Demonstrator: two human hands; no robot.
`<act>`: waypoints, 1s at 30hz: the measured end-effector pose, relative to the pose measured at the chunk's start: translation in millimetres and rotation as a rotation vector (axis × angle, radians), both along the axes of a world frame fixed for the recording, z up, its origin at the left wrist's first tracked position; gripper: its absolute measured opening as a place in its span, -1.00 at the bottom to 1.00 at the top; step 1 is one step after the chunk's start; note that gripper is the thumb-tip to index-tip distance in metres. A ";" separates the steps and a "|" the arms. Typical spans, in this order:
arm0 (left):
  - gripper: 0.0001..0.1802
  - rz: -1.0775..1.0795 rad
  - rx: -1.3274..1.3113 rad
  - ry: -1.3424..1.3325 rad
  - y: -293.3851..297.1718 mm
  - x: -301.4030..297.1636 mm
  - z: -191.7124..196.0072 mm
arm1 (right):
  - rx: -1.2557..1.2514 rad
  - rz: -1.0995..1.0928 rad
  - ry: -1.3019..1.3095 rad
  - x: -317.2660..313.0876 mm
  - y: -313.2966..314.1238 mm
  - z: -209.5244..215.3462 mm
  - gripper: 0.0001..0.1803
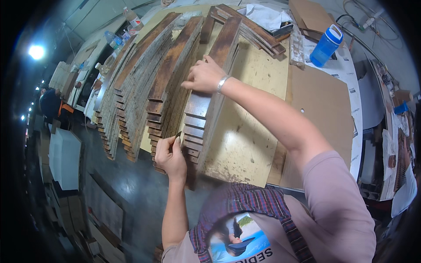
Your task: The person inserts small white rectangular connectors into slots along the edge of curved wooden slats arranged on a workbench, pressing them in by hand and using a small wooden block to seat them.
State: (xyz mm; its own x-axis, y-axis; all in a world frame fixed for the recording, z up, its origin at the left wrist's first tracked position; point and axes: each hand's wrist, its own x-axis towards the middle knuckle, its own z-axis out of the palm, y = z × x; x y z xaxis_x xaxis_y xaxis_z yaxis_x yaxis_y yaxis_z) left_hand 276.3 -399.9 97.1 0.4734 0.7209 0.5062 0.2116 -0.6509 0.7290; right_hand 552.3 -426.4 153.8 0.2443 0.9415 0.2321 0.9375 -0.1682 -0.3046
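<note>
Long stacks of narrow brown boards lie side by side, their near ends stepped like stairs. My left hand (171, 158) is closed at the near end of the rightmost stack (196, 107), thumb and forefinger pinching a small dark flat piece (178, 134). I cannot tell whether that piece touches the boards. Over the top of the same stack my right hand (205, 75) bends its fingers together toward the left edge. Whatever they grip, if anything, is hidden. Just left of both hands runs another board stack (169, 65).
More stacks (142, 65) stand farther left. Shorter boards (250, 30) lie crosswise at the back, near a white cloth (265, 16). A blue bottle (325, 47) stands at the back right, behind a brown cardboard sheet (322, 118). Clear bottles (115, 40) line the far left.
</note>
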 end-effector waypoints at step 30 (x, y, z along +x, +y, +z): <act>-0.95 0.099 -0.258 -0.062 -3.4 -45.4 -25.7 | 0.012 0.580 -0.083 -79.0 -6.9 28.9 -0.42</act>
State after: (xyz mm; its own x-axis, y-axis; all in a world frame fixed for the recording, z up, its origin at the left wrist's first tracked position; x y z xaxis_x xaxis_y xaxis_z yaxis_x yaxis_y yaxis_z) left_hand 230.9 -403.3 71.4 0.3679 0.8711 0.3254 0.2153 -0.4203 0.8815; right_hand 473.4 -433.3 182.7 -0.3295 0.9131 0.2403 0.8962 0.3825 -0.2247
